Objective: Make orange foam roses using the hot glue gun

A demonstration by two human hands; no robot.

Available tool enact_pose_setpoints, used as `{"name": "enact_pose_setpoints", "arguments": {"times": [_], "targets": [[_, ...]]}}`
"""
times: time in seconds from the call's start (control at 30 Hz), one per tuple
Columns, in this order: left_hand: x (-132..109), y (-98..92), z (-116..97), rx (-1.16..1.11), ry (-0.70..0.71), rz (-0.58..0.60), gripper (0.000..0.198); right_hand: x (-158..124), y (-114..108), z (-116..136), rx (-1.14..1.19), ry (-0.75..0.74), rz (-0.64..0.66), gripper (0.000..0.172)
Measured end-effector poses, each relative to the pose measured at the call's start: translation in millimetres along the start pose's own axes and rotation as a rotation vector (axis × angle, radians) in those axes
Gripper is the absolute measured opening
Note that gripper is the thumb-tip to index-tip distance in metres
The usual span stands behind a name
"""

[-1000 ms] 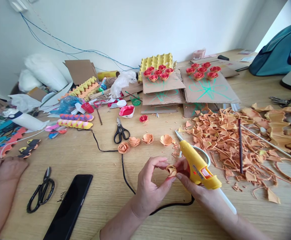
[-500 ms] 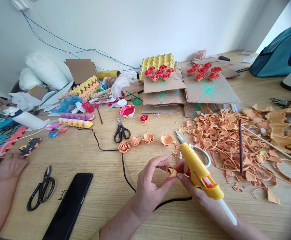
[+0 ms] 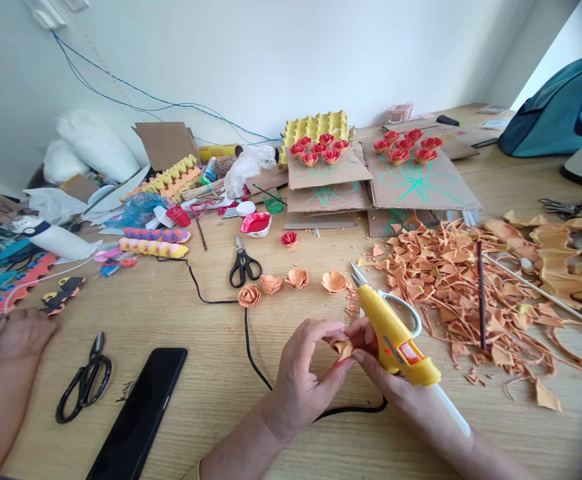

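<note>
My left hand (image 3: 303,380) pinches a small orange paper flower (image 3: 341,348), made of curled petals, between thumb and fingers. The fingertips of my right hand (image 3: 378,363) press on the flower's other side. A yellow hot glue gun (image 3: 395,340) lies along the back of my right hand, a white glue stick (image 3: 453,410) poking from its rear; its handle is hidden behind the hand. Beyond it are scissors with pale handles (image 3: 413,313). Orange paper flowers sit in a row: a fuller rose (image 3: 249,295) and open cups (image 3: 271,284), (image 3: 297,279), (image 3: 334,281).
Orange scraps (image 3: 451,287) are heaped at right. Red flowers (image 3: 315,150) stand on cardboard sheets (image 3: 421,180) behind. Black scissors (image 3: 244,263), more scissors (image 3: 85,380) and a phone (image 3: 141,413) lie left of my hands. Another person's hands (image 3: 21,333) rest at far left.
The flower has turned slightly between my fingertips. The glue gun has tilted and shifted a little to the left with my right hand. The camera view has moved slightly.
</note>
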State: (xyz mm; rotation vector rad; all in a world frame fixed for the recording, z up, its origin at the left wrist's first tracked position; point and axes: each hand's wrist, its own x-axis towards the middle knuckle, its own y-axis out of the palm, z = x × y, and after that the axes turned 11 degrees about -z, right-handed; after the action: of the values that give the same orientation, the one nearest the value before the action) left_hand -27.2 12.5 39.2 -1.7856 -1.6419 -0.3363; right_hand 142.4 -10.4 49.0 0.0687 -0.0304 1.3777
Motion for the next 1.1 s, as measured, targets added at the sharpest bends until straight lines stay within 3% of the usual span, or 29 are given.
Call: {"name": "enact_pose_setpoints", "arguments": {"times": [0.43, 0.83, 1.1], "targets": [[1.7, -2.7, 4.1, -0.055, 0.003, 0.073, 0.050, -0.3, -0.9, 6.3, 0.013, 0.023, 0.011, 0.031], [-3.3, -0.7, 4.4, -0.065, 0.004, 0.044, 0.063, -1.1, -1.9, 0.9, 0.040, -0.020, 0.016, 0.023], [-2.0, 0.3, 3.3, -0.099, -0.012, 0.042, 0.070, 0.8, -0.1, 5.3, 0.056, -0.001, 0.014, 0.027]]}}
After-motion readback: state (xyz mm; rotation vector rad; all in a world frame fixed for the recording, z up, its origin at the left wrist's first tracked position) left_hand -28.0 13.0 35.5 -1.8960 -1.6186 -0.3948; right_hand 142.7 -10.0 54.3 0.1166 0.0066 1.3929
